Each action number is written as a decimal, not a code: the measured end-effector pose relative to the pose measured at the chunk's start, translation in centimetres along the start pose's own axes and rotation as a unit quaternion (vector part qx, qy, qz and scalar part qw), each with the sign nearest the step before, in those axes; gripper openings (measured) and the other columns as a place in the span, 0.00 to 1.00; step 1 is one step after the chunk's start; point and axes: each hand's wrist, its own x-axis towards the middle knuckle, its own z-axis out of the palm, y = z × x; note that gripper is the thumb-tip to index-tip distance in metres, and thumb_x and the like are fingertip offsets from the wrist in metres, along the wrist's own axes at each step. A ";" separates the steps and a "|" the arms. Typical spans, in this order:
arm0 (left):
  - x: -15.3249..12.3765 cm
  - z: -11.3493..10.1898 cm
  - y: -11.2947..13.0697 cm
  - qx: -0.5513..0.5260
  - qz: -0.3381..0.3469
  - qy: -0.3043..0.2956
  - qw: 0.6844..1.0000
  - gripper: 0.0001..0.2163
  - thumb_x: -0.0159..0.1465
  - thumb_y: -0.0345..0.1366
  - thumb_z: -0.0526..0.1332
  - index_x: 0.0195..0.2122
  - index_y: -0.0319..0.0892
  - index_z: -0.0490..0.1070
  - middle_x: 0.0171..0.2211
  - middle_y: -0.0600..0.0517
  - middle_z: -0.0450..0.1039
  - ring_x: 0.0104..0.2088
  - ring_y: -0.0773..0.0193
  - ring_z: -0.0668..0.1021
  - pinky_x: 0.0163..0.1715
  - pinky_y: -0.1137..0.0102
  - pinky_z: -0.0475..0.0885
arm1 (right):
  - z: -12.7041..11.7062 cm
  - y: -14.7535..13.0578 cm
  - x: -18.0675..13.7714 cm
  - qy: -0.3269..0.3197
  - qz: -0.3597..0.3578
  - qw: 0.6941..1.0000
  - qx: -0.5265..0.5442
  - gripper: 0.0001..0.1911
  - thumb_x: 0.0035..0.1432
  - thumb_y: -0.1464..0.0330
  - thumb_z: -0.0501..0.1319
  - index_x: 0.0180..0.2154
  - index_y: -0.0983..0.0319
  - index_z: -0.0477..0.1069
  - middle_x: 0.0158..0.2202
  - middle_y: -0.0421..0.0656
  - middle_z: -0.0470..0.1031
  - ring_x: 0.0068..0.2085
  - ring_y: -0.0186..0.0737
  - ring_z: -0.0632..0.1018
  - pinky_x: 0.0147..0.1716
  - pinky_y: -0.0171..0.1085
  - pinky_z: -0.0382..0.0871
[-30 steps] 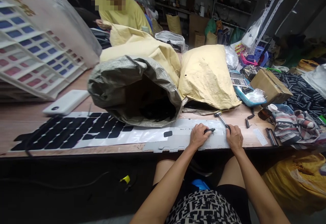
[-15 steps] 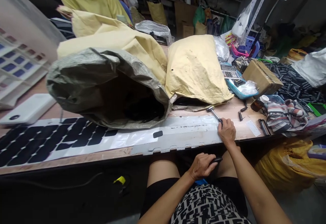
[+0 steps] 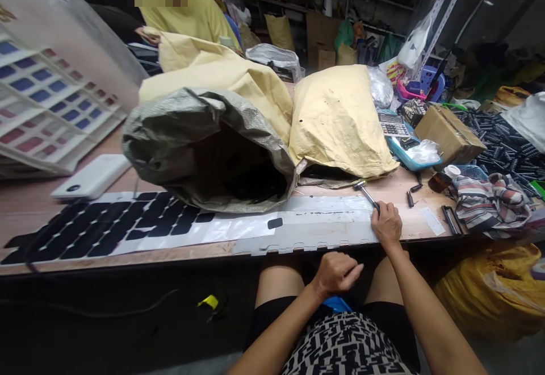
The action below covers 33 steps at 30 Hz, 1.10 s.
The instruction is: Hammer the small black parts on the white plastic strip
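My right hand (image 3: 387, 225) is closed around the handle of a small hammer (image 3: 367, 195). The hammer's metal head points away from me, over the table near the mouth of a yellow sack. Above my lap, just off the table edge, my left hand (image 3: 338, 274) has its fingers curled in and its thumb stretched to the right. Whatever it may hold is hidden. Between the hands and the sacks lies a grey-white sheet (image 3: 323, 224) with a notched front edge. Left of it, black rounded pads (image 3: 91, 230) lie in rows on white backing.
An open sack (image 3: 217, 96) with dark contents gapes toward me, beside a yellow sack (image 3: 340, 119). At right are a black crank-shaped part (image 3: 410, 198), a cardboard box (image 3: 450, 130), a striped cloth (image 3: 485, 204) and black ribbed parts (image 3: 498, 150). A person in yellow (image 3: 200, 14) is across the table.
The black handle-like piece that stuck out of my left hand no longer shows. My right hand keeps hold of the hammer. The whole view has shifted, so things appear farther right.
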 end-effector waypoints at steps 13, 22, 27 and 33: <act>3.4 -17.1 -12.1 0.255 -0.445 0.210 0.832 0.16 0.62 0.41 0.61 0.48 0.40 0.76 0.48 0.38 0.72 0.54 0.40 0.66 0.52 0.50 0.61 | 0.2 0.1 0.0 0.007 0.004 1.000 -0.002 0.13 0.64 0.65 0.54 0.48 0.60 0.70 0.39 0.46 0.69 0.40 0.43 0.66 0.36 0.37 0.56; 3.2 -17.2 -12.5 0.238 -0.499 0.218 0.804 0.14 0.60 0.40 0.61 0.44 0.39 0.76 0.50 0.35 0.70 0.55 0.38 0.65 0.52 0.49 0.61 | 0.2 0.1 0.0 0.005 0.006 1.000 -0.002 0.13 0.64 0.66 0.54 0.48 0.60 0.70 0.39 0.46 0.69 0.40 0.43 0.66 0.37 0.37 0.56; 1.7 -16.2 -10.0 0.213 -0.445 0.385 0.780 0.14 0.65 0.44 0.57 0.44 0.42 0.73 0.47 0.40 0.71 0.53 0.41 0.66 0.51 0.50 0.61 | 0.3 0.0 -0.1 -0.003 0.009 1.000 -0.002 0.13 0.63 0.66 0.54 0.48 0.60 0.70 0.39 0.46 0.69 0.40 0.43 0.66 0.36 0.37 0.56; 4.7 -8.8 -4.8 0.107 -0.218 0.246 0.938 0.08 0.66 0.40 0.59 0.41 0.44 0.73 0.39 0.48 0.75 0.41 0.53 0.71 0.46 0.60 0.65 | 0.2 -0.1 -0.1 -0.002 0.010 1.000 -0.008 0.12 0.63 0.65 0.54 0.47 0.60 0.70 0.39 0.46 0.69 0.40 0.43 0.66 0.36 0.37 0.56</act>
